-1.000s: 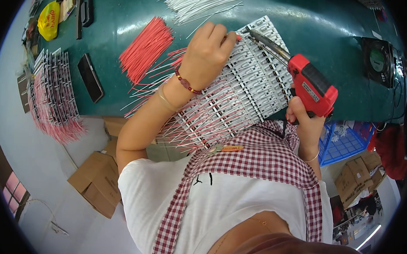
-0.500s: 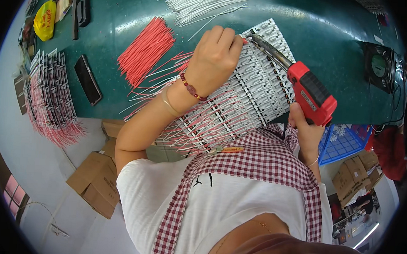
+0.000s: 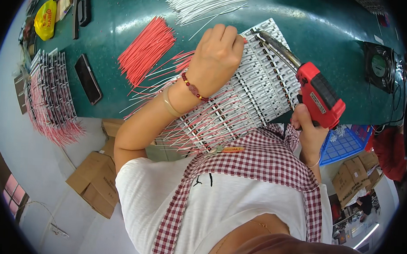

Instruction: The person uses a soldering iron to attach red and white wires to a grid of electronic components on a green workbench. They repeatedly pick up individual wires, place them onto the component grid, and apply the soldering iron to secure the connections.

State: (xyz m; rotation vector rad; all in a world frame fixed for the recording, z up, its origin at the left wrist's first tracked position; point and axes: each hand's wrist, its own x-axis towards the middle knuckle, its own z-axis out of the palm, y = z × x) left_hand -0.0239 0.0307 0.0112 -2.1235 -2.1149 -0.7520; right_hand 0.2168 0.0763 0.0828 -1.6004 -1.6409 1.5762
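My right hand (image 3: 309, 128) is wrapped round the handle of a red and black soldering gun (image 3: 320, 96). Its metal nose points up and left over the far edge of a panel of small white circuit boards (image 3: 264, 95). My left hand (image 3: 218, 52) is closed in a pinch above the panel's far left side, a bit of red wire (image 3: 245, 41) poking out by its fingertips. Many red and white wires (image 3: 213, 116) fan out from the near left rows of boards. The gun's tip sits just right of the left fingers, apart from them.
A bundle of red wires (image 3: 146, 52) and a pile of white wires (image 3: 204, 4) lie on the green table (image 3: 325, 46). Leftward are a phone (image 3: 88, 79) and a stack of wired boards (image 3: 52, 95). A small black fan (image 3: 378, 66) stands right; a blue basket (image 3: 343, 144) is below.
The soldering gun in my right hand has shifted right and slightly down, its tip drawing away from the left fingers. My left hand has barely moved.
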